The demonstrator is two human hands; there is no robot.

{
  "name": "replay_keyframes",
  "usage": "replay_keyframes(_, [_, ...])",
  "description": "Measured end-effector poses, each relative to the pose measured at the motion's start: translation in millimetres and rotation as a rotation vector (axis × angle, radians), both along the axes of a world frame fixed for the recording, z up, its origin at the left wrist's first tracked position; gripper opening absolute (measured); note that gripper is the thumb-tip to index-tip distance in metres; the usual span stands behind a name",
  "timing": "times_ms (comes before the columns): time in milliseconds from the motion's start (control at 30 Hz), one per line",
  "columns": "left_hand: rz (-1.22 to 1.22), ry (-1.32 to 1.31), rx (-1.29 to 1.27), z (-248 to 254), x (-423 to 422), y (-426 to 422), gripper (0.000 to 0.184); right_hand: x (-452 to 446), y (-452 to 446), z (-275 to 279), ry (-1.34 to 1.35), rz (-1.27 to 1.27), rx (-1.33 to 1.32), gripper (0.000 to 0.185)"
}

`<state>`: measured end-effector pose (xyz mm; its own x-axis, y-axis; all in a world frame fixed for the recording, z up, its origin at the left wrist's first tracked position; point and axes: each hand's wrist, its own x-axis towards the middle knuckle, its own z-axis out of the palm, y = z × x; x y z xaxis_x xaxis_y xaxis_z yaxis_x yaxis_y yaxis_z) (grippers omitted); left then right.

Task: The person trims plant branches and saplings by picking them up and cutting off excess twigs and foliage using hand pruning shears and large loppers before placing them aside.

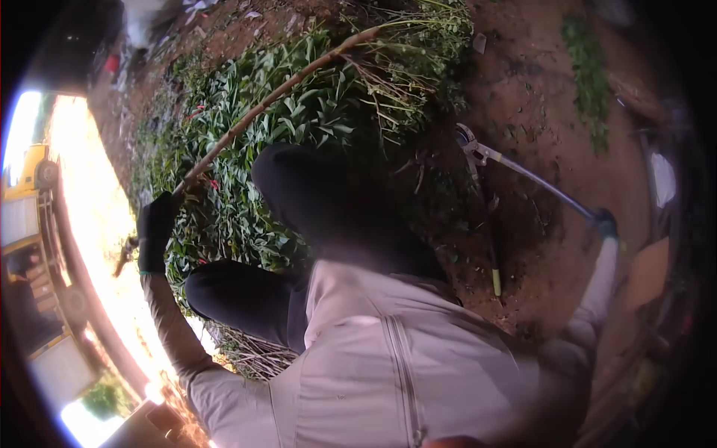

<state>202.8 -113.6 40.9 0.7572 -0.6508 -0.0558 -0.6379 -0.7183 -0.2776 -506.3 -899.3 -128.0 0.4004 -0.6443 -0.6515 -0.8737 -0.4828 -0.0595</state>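
Observation:
My left hand (155, 233), in a dark glove, is closed round the lower part of a long brown branch (276, 93). The branch slants up and away over a heap of cut green leaves (246, 172), with thin leafy twigs (407, 63) by its far end. My right hand (603, 224), gloved as well, grips one long handle of a pair of loppers (541, 181). Their metal head points toward the heap, apart from the branch. The other handle runs down to the ground and ends in a yellow-green grip (496, 282).
My bent knees (299, 168) rest against the leaves. Cut sticks (258, 352) lie beneath my left side. Reddish bare soil (538, 89) with scattered leaf bits spreads at right, where a leafy sprig (586, 82) lies. A yellow vehicle (33, 168) stands outside in bright light at left.

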Motion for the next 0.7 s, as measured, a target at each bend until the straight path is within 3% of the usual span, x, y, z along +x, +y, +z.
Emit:
replay_keyframes(33, [0.079, -0.015, -0.045, 8, -21, 0, 0.031, -2, 0, -27, 0.199, 0.166, -0.206, 0.031])
replay_keyframes(100, [0.244, -0.034, 0.032, 5, -50, 12, 0.029, 25, 27, -80, 0.355, 0.004, -0.405, 0.027])
replay_keyframes(133, [0.221, -0.034, -0.031, -6, -61, 24, 0.028, 41, 48, -126, 0.096, -0.124, -0.585, 0.025])
replay_keyframes(200, [0.330, 0.041, 0.032, -17, -84, 32, 0.024, 122, 107, -198, -0.580, -0.034, -0.234, 0.021])
replay_keyframes(233, [0.302, 0.065, -0.063, -27, -93, 44, 0.023, 158, 145, -228, -0.679, 0.079, -0.130, 0.021])
replay_keyframes(267, [0.377, 0.077, 0.008, -30, -101, 41, 0.023, 189, 174, -296, -0.765, -0.019, 0.128, 0.023])
replay_keyframes(300, [0.337, 0.094, -0.095, -32, -110, 41, 0.022, 235, 206, -314, -0.516, 0.052, 0.236, 0.031])
replay_keyframes(333, [0.340, 0.096, -0.098, -39, -114, 48, 0.020, 255, 220, -421, -0.610, 0.203, 0.068, 0.034])
replay_keyframes(367, [0.292, 0.107, -0.242, -35, -124, 43, 0.016, 295, 245, -485, -0.824, 0.176, 0.210, 0.055])
replay_keyframes(400, [0.343, 0.127, -0.277, -35, -132, 37, 0.015, 327, 265, -481, -0.827, 0.186, 0.228, 0.055])
replay_keyframes(467, [0.461, 0.154, -0.266, -42, -144, 45, 0.014, 381, 304, -459, -0.744, -0.249, 0.027, 0.037])
replay_keyframes(500, [0.519, 0.218, -0.431, -44, -154, 46, 0.014, 397, 314, -454, -0.681, -0.350, -0.025, 0.037])
replay_keyframes(567, [0.344, 0.160, -0.413, -54, -167, 46, 0.012, 415, 321, -440, -0.611, -0.398, -0.081, 0.037])
replay_keyframes(667, [0.502, 0.577, -1.322, -105, -184, 72, 0.004, 433, 311, -440, -0.568, -0.412, -0.121, 0.036])
replay_keyframes(700, [0.618, 0.541, -1.163, -101, -186, 71, 0.006, 433, 309, -438, -0.580, -0.402, -0.126, 0.036])
